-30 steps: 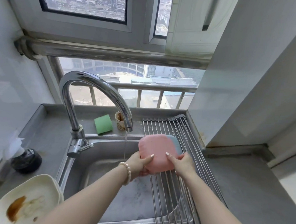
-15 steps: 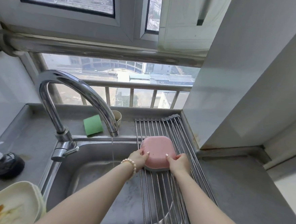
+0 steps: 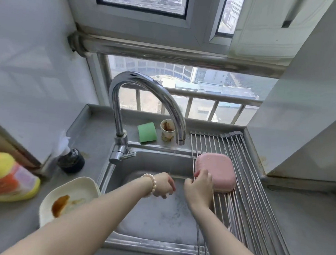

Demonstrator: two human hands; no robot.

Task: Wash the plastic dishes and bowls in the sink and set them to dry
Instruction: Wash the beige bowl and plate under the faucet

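Note:
A pink plastic dish (image 3: 218, 171) lies upside down on the metal drying rack (image 3: 244, 192) over the right side of the sink (image 3: 153, 216). My right hand (image 3: 198, 187) hovers at the dish's left edge, fingers loosely bent, holding nothing. My left hand (image 3: 164, 184), with a pearl bracelet at the wrist, hangs over the sink basin under the thin stream from the tap (image 3: 145, 98), fingers loosely curled and empty. A cream dish (image 3: 68, 198) with a brown sauce stain sits on the counter left of the sink.
A green sponge (image 3: 147, 132) and a stained paper cup (image 3: 168, 129) stand on the ledge behind the sink. A yellow and orange detergent bottle (image 3: 4, 177) lies at the far left. A black holder with white tissue (image 3: 71, 160) stands near the tap base.
Both hands have let go of the pink dish, which now rests on the rack. My left hand has moved left over the basin. The view has swung left and down.

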